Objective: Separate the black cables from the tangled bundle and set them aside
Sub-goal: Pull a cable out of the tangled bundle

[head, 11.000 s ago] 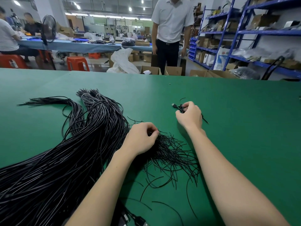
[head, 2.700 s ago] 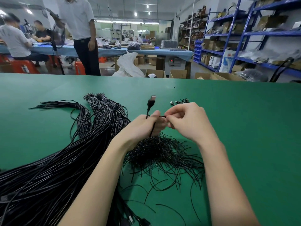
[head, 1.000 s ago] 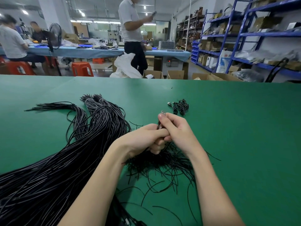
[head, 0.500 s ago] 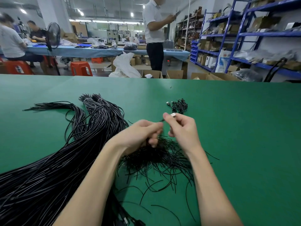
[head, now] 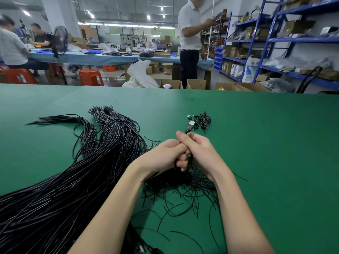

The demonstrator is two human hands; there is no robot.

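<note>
black cable [head: 190, 159] pinched between my two hands, its USB plug [head: 190, 125] poking out beyond them | left hand [head: 165, 154] and right hand [head: 199, 149] pressed together, fingers curled round it | tangled bundle [head: 176, 182] just beneath | set-aside pile [head: 203, 120] beyond on desk [head: 266, 143]

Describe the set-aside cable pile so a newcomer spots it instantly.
On the green table, look past the joined hands, toward the far edge. The small coiled cable pile sits alone there, right of the big cable bundle; it is the only compact clump with connector plugs showing.
</note>
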